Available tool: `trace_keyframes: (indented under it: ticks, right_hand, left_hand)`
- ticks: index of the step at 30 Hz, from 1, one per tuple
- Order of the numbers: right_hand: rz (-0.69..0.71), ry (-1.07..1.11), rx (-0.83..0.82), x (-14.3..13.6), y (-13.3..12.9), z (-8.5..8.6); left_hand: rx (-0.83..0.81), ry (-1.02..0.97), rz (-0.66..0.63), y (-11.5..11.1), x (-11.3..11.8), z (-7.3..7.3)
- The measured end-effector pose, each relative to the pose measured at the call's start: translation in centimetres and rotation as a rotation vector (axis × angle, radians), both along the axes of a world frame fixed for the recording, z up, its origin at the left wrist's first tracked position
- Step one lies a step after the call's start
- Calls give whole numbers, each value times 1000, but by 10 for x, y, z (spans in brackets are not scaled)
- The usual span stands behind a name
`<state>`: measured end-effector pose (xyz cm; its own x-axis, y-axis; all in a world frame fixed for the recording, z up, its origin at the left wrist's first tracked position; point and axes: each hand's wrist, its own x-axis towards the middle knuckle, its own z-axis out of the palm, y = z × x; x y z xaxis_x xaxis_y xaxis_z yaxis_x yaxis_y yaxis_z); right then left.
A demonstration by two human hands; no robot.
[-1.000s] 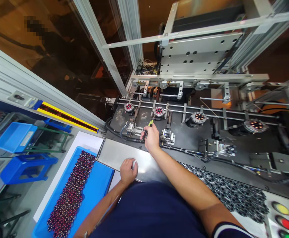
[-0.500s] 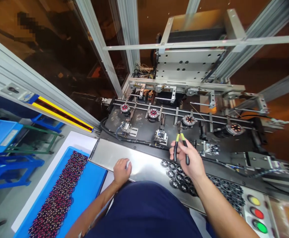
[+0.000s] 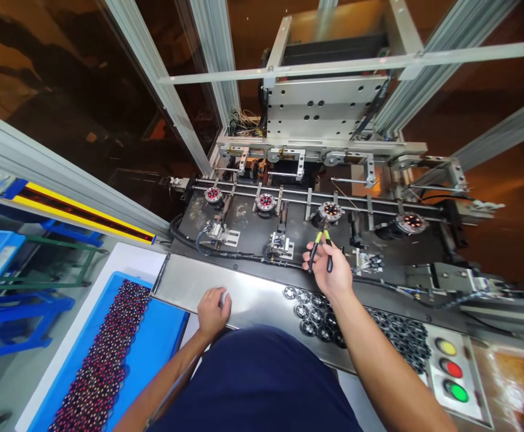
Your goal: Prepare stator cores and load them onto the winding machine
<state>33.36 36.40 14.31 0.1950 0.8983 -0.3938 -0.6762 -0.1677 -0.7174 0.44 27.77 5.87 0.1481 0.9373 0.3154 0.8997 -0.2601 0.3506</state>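
My right hand [image 3: 331, 270] grips black-and-yellow pliers [image 3: 316, 252], their jaws at the near edge of the third round fixture [image 3: 329, 211] from the left. My left hand [image 3: 214, 311] rests with curled fingers at the near edge of the steel shelf [image 3: 253, 291]; whether something small is in it is hidden. Two fixtures with red-marked parts, the first [image 3: 213, 195] and the second [image 3: 266, 203], stand to the left. A fourth fixture [image 3: 410, 223], its part showing orange spots, is at the right. Several black-and-silver round parts [image 3: 316, 317] lie on the shelf by my right forearm.
A blue tray [image 3: 160, 336] with many small red and dark pieces is at the lower left. Yellow, red and green buttons [image 3: 455, 391] sit at the right. Metal arms and a crossbar [image 3: 356, 65] span the machine; a yellow strip [image 3: 86, 213] lines the left frame.
The view has shifted, so the machine appears further left. The pliers have moved up to the near side of the third fixture, from a spot at its left. My left hand stays on the shelf edge.
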Motion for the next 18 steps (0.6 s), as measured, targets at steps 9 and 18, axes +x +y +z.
trace_keyframes:
  ticks: [9, 18]
  right_hand:
    - [-23, 84, 0, -1, 1, 5]
    - [67, 95, 24, -14, -11, 37]
  left_hand:
    - [-22, -2, -6, -1, -3, -5]
    - [-8, 6, 5, -1, -1, -1]
